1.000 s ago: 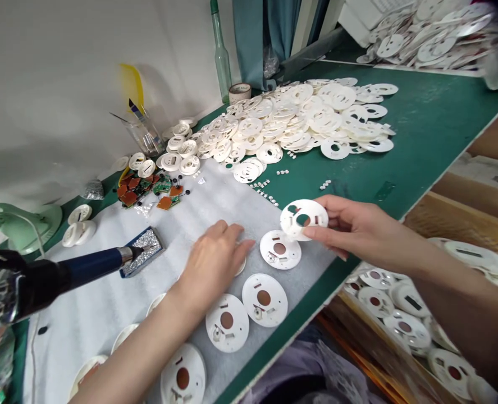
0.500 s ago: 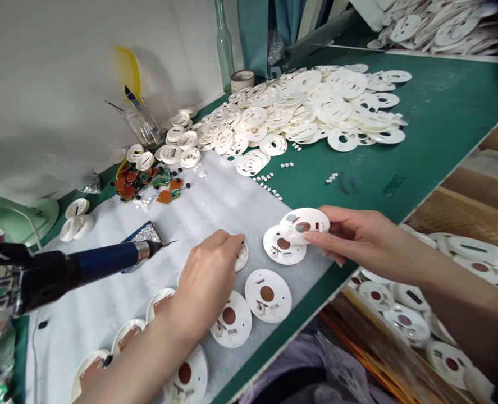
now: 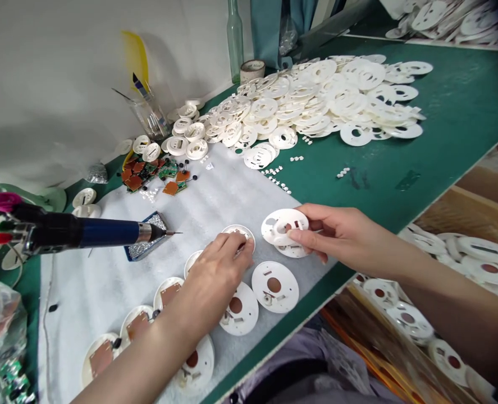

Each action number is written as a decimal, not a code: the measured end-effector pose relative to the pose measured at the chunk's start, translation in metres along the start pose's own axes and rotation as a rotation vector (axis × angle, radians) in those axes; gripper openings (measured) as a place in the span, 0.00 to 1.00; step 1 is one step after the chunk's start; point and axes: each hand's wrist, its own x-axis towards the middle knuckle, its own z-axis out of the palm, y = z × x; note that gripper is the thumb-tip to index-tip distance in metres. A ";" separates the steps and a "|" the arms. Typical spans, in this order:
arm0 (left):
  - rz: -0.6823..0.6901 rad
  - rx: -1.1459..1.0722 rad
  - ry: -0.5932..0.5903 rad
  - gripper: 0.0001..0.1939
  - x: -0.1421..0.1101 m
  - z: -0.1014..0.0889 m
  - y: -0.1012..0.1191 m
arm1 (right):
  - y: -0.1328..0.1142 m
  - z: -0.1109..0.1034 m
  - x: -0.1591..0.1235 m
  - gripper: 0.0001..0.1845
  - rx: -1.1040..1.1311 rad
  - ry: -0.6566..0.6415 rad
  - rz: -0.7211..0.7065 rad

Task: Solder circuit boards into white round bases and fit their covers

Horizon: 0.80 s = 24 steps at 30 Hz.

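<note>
Along the near side of the counter [image 3: 463,95], a white plastic disc [image 3: 274,221] is gripped between thumb and fingers by the right hand [image 3: 337,233]; the left hand [image 3: 219,272] lies curled over a second disc [image 3: 237,229], its grip unclear.

A plain white wall [image 3: 63,73] rises behind a long green workbench [image 3: 467,95], with a teal curtain [image 3: 269,28] at the far end. A pale green fan [image 3: 50,199] stands at the left, and wooden crates [image 3: 455,196] sit beyond the bench's right edge.

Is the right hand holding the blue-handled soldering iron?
No, the right hand grips a white perforated plastic disc, away from the blue-handled iron.
</note>
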 end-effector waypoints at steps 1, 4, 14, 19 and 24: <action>0.001 -0.018 0.019 0.16 0.000 0.001 -0.001 | -0.001 0.002 0.001 0.30 -0.005 -0.006 -0.016; -0.007 -0.079 0.043 0.13 -0.001 0.001 -0.005 | -0.003 0.006 0.003 0.28 -0.023 -0.014 -0.046; 0.018 -0.108 0.084 0.17 -0.009 0.008 -0.014 | -0.001 0.009 0.006 0.31 -0.006 -0.002 -0.045; 0.035 0.047 0.070 0.18 -0.011 0.007 -0.006 | -0.004 0.010 0.007 0.31 -0.012 0.003 -0.028; 0.070 0.111 -0.078 0.15 0.003 -0.010 -0.003 | -0.002 0.007 0.007 0.29 0.028 0.011 -0.019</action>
